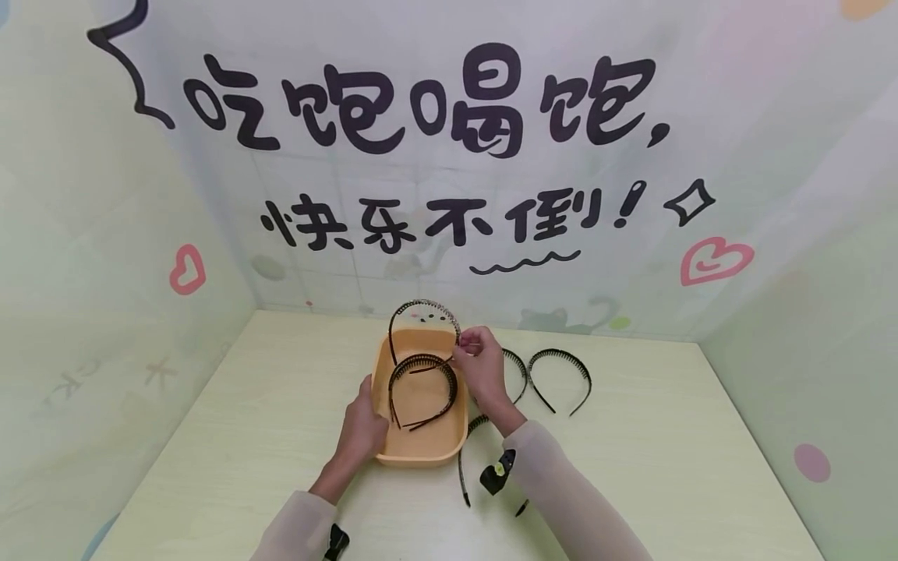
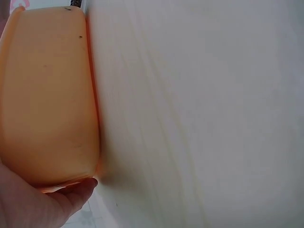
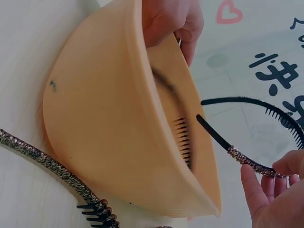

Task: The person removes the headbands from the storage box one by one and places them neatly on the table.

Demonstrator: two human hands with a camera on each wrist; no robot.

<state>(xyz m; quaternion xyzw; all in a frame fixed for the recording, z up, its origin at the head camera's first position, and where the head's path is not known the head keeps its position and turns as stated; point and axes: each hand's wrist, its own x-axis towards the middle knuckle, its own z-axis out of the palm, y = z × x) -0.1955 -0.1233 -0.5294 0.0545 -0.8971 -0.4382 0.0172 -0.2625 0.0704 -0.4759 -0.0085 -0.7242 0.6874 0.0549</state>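
Observation:
My left hand (image 1: 361, 428) grips the left rim of an orange plastic basin (image 1: 421, 458), thumb over the inside and fingers outside. Between the thumb and fingers of my right hand (image 1: 484, 370) is a black toothed headband (image 1: 422, 302) with a glittery bead-covered band. It hangs over the far part of the basin, and in the right wrist view its two tips (image 3: 205, 102) point toward the basin opening. More black toothed headbands (image 1: 424, 360) lie inside the basin, overlapping, so their number is hard to tell.
To the right of the basin, a black headband (image 1: 577, 363) lies on the pale table (image 1: 645, 436), beside another headband (image 1: 521, 366) partly behind my right hand. A third headband (image 1: 462, 471) lies under my right forearm. A printed cloth wall (image 1: 449, 280) stands behind the table.

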